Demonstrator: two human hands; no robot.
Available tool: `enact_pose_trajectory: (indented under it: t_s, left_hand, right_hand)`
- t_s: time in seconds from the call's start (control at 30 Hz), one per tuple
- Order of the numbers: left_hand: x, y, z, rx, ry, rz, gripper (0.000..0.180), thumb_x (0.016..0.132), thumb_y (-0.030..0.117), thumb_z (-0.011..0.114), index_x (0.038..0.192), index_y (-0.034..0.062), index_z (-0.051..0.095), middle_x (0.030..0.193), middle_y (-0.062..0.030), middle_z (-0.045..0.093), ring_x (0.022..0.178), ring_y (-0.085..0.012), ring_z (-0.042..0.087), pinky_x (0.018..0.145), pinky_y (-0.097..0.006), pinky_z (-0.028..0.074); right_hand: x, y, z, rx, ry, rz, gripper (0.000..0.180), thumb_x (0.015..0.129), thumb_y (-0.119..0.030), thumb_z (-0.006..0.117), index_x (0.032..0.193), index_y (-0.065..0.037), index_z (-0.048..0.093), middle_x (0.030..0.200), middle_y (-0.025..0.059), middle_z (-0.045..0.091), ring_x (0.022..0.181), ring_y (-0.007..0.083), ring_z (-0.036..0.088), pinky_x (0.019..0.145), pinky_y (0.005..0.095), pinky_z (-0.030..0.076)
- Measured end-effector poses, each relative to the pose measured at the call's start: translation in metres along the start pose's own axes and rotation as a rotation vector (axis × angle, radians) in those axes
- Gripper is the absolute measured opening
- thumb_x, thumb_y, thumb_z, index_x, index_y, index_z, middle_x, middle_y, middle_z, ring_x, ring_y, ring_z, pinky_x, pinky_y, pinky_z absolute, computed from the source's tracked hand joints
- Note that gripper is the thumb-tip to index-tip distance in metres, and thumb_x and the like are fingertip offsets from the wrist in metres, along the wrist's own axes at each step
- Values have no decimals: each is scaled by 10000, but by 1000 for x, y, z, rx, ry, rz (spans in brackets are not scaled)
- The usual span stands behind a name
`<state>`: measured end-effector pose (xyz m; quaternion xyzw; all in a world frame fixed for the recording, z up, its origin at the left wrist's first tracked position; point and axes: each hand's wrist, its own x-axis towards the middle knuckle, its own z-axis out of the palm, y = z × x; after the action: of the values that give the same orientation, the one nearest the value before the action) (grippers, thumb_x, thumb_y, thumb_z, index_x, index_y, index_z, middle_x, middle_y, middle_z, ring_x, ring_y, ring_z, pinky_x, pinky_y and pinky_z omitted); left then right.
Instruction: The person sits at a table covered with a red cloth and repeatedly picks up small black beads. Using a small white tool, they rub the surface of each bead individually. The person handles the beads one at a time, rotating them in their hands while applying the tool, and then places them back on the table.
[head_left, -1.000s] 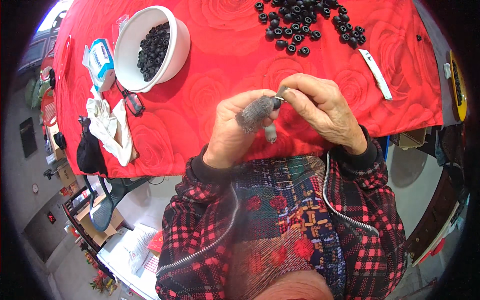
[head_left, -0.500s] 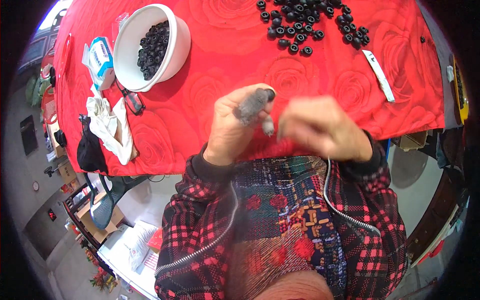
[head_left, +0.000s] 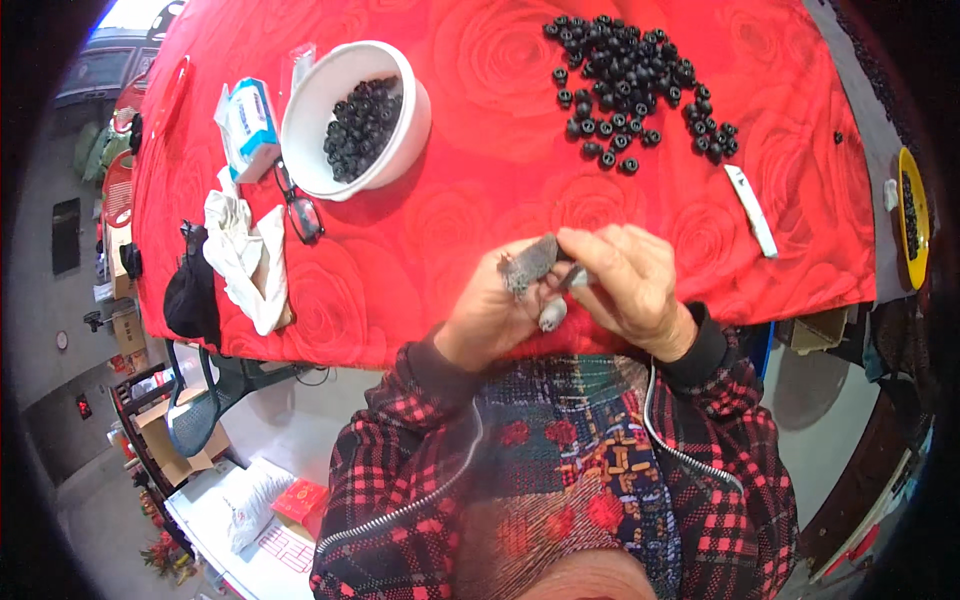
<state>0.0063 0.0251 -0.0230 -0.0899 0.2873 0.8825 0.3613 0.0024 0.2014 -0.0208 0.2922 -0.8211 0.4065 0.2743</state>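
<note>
Fingers (head_left: 593,257) of the right hand (head_left: 635,290), apart from the left hand (head_left: 485,310) a moment ago, are back beside it; whether they grip anything, I can't tell. The left's curl around a fuzzy dark-grey piece (head_left: 529,265) near the red-clothed tabletop's (head_left: 375,285) near edge, so both hands work there again. Farther off lie glossy round black pieces (head_left: 638,78).

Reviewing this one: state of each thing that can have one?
White bowl, partly filled with black pieces.
Loose black pieces, heaped, some scattered.
Red tablecloth, spread.
White cloth, crumpled.
Yellow container, holding dark pieces.
Grey piece, held or worn, unclear.
Left hand, fingers curled.
Right hand, fingers bent, grip unclear.
</note>
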Motion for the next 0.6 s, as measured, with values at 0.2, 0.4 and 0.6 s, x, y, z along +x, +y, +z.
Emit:
enact_pose_trajectory:
  t_s: [0.2, 0.4, 0.6]
  left_hand:
    - [-10, 14, 4, 230, 58, 243, 232, 911, 188, 542, 1054, 13, 594, 931, -70, 635, 767, -152, 615, 622, -275, 509]
    - [-16, 93, 12, 1222, 577, 951, 188, 870, 49, 594, 1042, -22, 618, 891, -68, 648, 641, -101, 584, 565, -218, 459]
    - [-6, 161, -24, 1634, 843, 1080, 242, 752, -26, 653, 988, 26, 660, 840, -38, 646, 760, -131, 584, 652, -265, 457]
  right_hand:
    - [-5, 0, 4, 12, 38, -53, 330, 651, -108, 703, 946, -11, 590, 635, 43, 470, 490, 196, 475, 442, 317, 358]
    - [-9, 17, -20, -206, -40, 238, 230, 706, 11, 694, 897, -34, 576, 674, 97, 517, 523, 243, 530, 462, 336, 407]
    - [-17, 26, -12, -186, -4, 307, 269, 672, -22, 676, 914, -60, 565, 733, 91, 528, 573, 272, 570, 490, 354, 442]
